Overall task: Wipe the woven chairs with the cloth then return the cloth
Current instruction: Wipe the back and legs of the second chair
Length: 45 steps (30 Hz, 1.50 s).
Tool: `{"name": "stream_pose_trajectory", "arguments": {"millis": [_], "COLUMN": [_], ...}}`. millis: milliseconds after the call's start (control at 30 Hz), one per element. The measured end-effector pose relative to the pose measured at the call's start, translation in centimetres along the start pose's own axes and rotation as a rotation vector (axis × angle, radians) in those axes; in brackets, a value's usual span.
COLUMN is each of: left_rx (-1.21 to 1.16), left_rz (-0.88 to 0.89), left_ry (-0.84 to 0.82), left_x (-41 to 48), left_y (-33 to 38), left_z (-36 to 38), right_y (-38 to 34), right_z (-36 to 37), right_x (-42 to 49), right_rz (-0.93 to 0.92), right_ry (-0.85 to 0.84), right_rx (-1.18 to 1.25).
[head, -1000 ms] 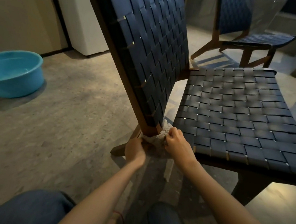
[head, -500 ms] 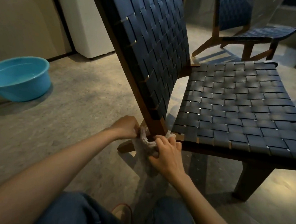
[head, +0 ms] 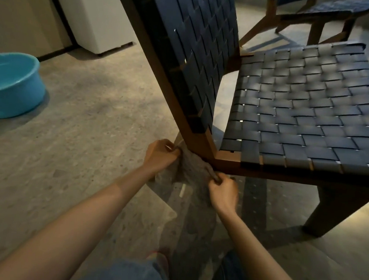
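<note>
Both hands grip a grey cloth (head: 190,166) pulled around the wooden corner joint of the near woven chair (head: 301,108). Left hand (head: 160,155) and right hand (head: 223,193) fingers curled on its ends; cloth blurred, apparently touching wood. Blue basin (head: 10,84) sits far left.

Near woven chair (head: 301,108): dark navy straps in a basket-weave check, pale glints at some crossings; frame mid-brown wood. Second woven chair (head: 332,8): same navy weave, brown legs. Cloth (head: 190,166): pale grey, blurred. Basin (head: 10,84): bright turquoise blue, uniform. Floor (head: 82,115): grey-beige, speckled terrazzo pattern. Cabinet (head: 96,13): plain white. Trousers (head: 126,273): blue denim.
</note>
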State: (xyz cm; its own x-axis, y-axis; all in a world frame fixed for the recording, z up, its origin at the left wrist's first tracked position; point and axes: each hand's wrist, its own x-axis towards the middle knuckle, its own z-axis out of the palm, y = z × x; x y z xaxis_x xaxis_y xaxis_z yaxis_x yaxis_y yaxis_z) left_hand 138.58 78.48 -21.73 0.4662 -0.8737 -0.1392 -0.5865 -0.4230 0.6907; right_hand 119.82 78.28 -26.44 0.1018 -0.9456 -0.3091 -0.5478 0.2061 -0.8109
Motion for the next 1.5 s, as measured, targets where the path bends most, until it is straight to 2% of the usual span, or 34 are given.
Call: {"name": "stream_pose_trajectory", "arguments": {"millis": [100,200,333,433,533,633,733,800,967,1100,1267,1500], "left_rx": [-0.217,-0.403,-0.345,-0.191,-0.043,-0.025,-0.031,0.049,0.047,0.004,0.019,0.134], "left_rz": [-0.008,0.052,0.174,0.316,0.475,0.527,0.478,0.463,0.391,0.409,0.314,0.230], "left_ry": [0.072,0.032,-0.146,-0.149,-0.090,-0.076,-0.131,-0.134,-0.164,-0.154,-0.284,-0.383], "left_x": [0.7,0.1,-0.7,-0.7,-0.2,0.4,1.0,1.7,3.8,4.3,6.1,8.2], "left_y": [-0.4,-0.5,-1.6,-2.5,-2.7,-3.3,-4.7,-6.1,-11.1,-14.6,-18.1,-20.7], "left_z": [1.7,2.9,3.7,3.7,4.0,4.0,4.3,4.6,5.7,6.0,6.1,6.5], "right_y": [-0.2,-0.1,-0.7,-0.7,-1.0,-0.7,0.4,1.2,2.1,3.0,4.5,4.1], "right_z": [0.7,2.4,4.0,5.2,6.7,7.5,8.3,9.7,14.3,17.7,21.5,24.3], "right_x": [0.8,0.9,1.1,1.7,1.5,1.8,2.4,2.9,5.2,6.7,8.3,8.4], "right_rz": [0.115,0.249,0.393,0.371,0.292,0.234,0.216,0.181,0.119,0.095,0.246,0.405], "right_ry": [0.029,0.072,0.110,0.122,0.095,0.053,-0.013,-0.055,-0.060,-0.197,-0.321,-0.275], "right_rx": [0.192,0.393,0.775,0.889,0.919,0.926,0.806,0.751,0.634,0.548,0.712,0.808]}}
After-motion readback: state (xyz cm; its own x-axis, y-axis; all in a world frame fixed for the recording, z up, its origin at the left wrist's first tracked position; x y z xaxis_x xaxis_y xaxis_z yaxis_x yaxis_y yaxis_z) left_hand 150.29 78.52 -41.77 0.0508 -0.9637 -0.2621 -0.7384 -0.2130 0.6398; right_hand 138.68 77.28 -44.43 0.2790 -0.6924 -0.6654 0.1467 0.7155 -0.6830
